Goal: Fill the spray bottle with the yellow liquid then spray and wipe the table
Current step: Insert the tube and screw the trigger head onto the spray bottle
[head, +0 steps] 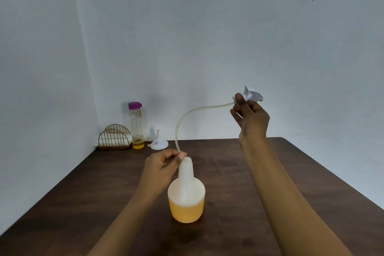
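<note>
The filling looked done. The spray bottle (186,191) stood upright on the bench (270,172), just below and to the right of the left hand (164,165), its lower part holding yellow liquid (186,212) to roughly a third of its height and its neck open, with no cap on.

The right hand (250,117) was raised well above and to the right of the bottle, closed around the sprayer head (252,96). From it the dip tube (187,119) arched down to the left hand, whose thumb and fingertips were pinched on the tube's lower end right beside the bottle mouth. The end did not appear to be inside the neck yet; my judgement was that the person was feeding it in.

What seemed left: seat the tube, screw the head on, then spray and wipe. No wet patch showed on the bench, so spraying had apparently not begun.

Far beyond the left hand, against the wall, stood a clear bottle (136,125) with a purple lid, nearly drained, only a shallow yellow layer at its bottom. A white funnel (157,143) sat upside down just to its right. To its left a wire holder (114,138) held something pale, possibly wiping cloths, too small to tell.
</note>
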